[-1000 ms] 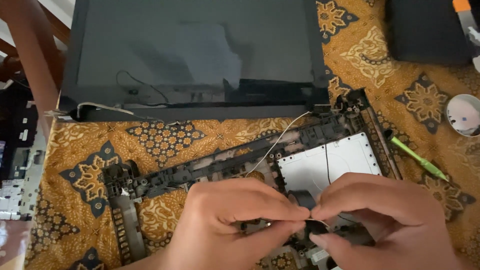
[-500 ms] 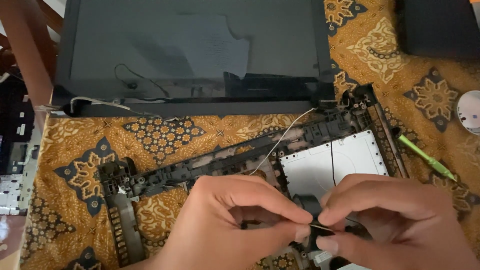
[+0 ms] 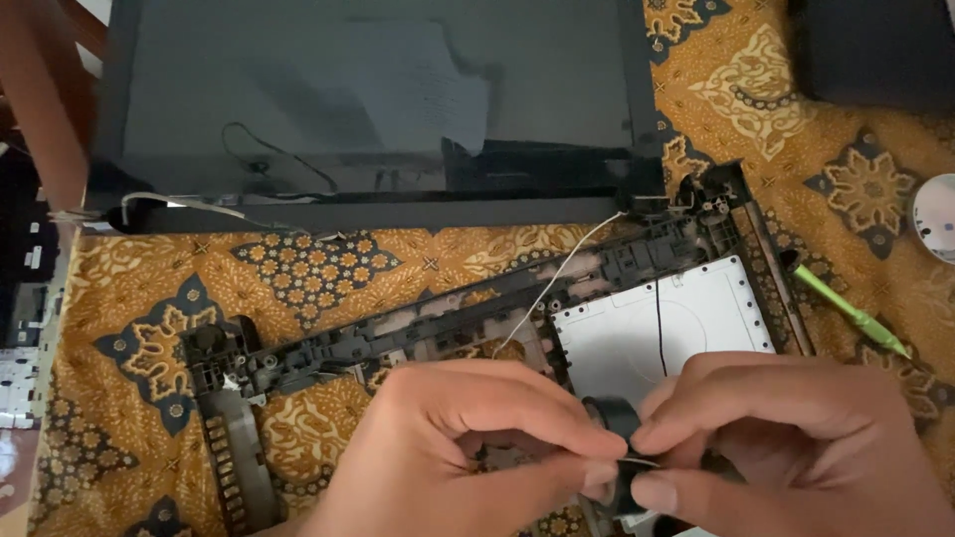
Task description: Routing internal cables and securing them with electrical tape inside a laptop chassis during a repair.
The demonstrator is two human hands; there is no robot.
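Black plastic, small and rounded: a part (image 3: 619,438) pinched between both hands at the near edge of the surface, right of centre.

Head view:
- Left hand (image 3: 468,447): fingers curled narrow, thumb and forefinger tips closed on the left side of the black part.
- Right hand (image 3: 796,447): likewise narrow, fingertips closed on the part's right side. The two hands meet over it; most of the part is hidden, so its exact shape cannot be told.
- Directly under the hands: stripped black laptop frame (image 3: 448,328), lying skewed across the patterned orange cloth (image 3: 308,268), with a white panel (image 3: 686,318) set in its right half.
- Thin white wire (image 3: 557,278) runs from the frame up toward the hinge of the dark screen panel (image 3: 378,99) at the far edge.
- Green tool (image 3: 851,313) lies on the cloth near the right edge, apart from the hands. A disc (image 3: 937,219) shows partly at the right edge.

Risk, as judged:
- Part is small and held by fingertips only; a slip could drop it into the open frame.
- The white wire passes close to the left hand; a snag could tug it at the hinge.
- Twisting hard could crack thin plastic.
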